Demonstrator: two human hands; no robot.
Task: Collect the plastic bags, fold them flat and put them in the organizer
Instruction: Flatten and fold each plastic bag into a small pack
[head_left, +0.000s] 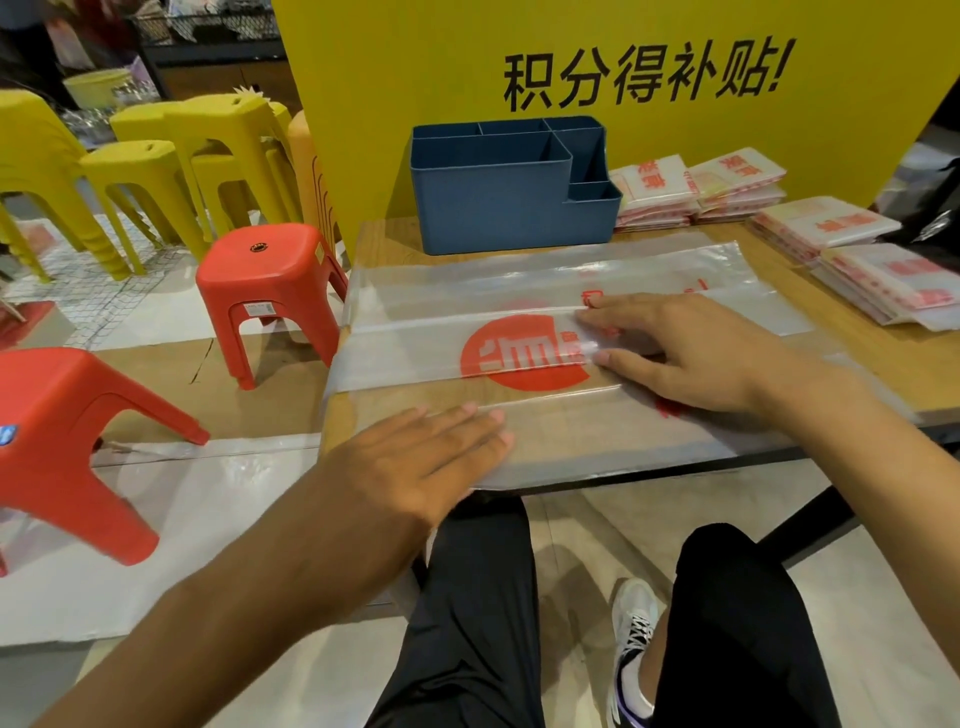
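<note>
You're pressing your left hand (421, 457) flat, fingers straight, on the near edge of the clear plastic bag (519, 332) — looks like it's there to pin that edge so the sheet isn't sliding off the table (395, 239). Your right hand (691, 353) is lying open too, fingers stretched across the red round logo, probably smoothing the long crease running along the bag so the fold is sitting flat. Nothing's being gripped, just palms down.

The bag is lying lengthwise across the table front, partly folded into strips, so I'd say you're mid-fold. Behind it the blue organizer (514, 192) is sitting against the yellow sign (623, 52), compartments showing nothing inside. Stacks of folded bags (737, 182) are waiting beside it on the right, within easy reach.
</note>
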